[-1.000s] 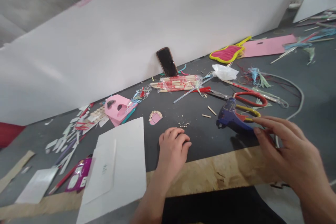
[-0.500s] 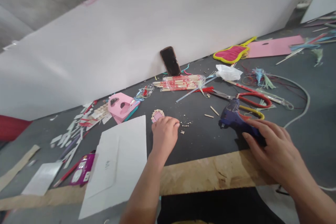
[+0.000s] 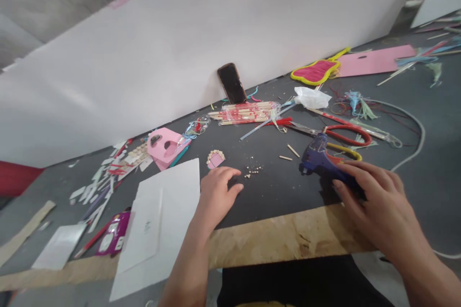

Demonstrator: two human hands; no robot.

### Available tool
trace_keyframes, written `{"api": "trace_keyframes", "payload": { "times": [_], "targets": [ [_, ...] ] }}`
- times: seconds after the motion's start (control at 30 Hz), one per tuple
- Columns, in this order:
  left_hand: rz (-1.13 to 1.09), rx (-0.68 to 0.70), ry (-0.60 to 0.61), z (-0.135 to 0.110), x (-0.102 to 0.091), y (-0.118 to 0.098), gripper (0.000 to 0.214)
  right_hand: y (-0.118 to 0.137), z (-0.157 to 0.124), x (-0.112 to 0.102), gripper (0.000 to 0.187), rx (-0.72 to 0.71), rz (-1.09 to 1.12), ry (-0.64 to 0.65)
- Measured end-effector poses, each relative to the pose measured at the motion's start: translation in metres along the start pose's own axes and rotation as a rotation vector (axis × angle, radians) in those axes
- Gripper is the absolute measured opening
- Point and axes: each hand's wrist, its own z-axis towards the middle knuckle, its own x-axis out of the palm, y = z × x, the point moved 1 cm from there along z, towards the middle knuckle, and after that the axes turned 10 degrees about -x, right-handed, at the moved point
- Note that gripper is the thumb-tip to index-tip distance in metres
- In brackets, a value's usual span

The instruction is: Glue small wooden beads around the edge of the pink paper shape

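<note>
My left hand (image 3: 216,191) lies on the dark table mat with its fingers stretched out and nothing in them. Just past its fingertips are a small pink arch-shaped piece edged with beads (image 3: 215,158) and a little heap of loose beads (image 3: 253,171). My right hand (image 3: 372,201) rests over the rear of a blue hot glue gun (image 3: 319,157), fingers curled on its handle. The gun lies on the mat with its nozzle pointing left.
White paper sheets (image 3: 162,216) lie left of my left hand. Red-handled scissors (image 3: 342,134), a pack of wooden sticks (image 3: 245,112), a phone (image 3: 231,83) leaning on the white board, pink card pieces (image 3: 165,146), scraps and a grey cable (image 3: 414,148) litter the mat. A bare wooden edge (image 3: 288,240) runs along the front.
My left hand went forward to the pink beaded piece, then drew back a little and spread its fingers flat. My right hand slid onto the glue gun's handle and stayed.
</note>
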Motion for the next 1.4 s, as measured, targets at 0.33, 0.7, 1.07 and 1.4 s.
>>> {"api": "trace_keyframes", "payload": {
  "times": [0.33,0.7,1.07,1.4],
  "targets": [
    [0.155,0.002,-0.045,0.015,0.025,-0.006,0.009,0.012,0.004,-0.001,0.026,-0.043,0.062,-0.061],
    [-0.040,-0.035,-0.138,-0.006,0.014,0.013,0.011,-0.004,0.010,0.010,0.047,0.003,-0.100,0.139],
    [-1.040,-0.443,0.071,-0.035,0.022,0.017,0.019,-0.004,0.022,-0.006,0.050,0.453,0.168,0.129],
    [-1.638,-0.511,0.312,-0.042,0.019,0.005,0.018,0.057,0.006,-0.006,0.034,0.618,1.190,0.226]
  ]
}}
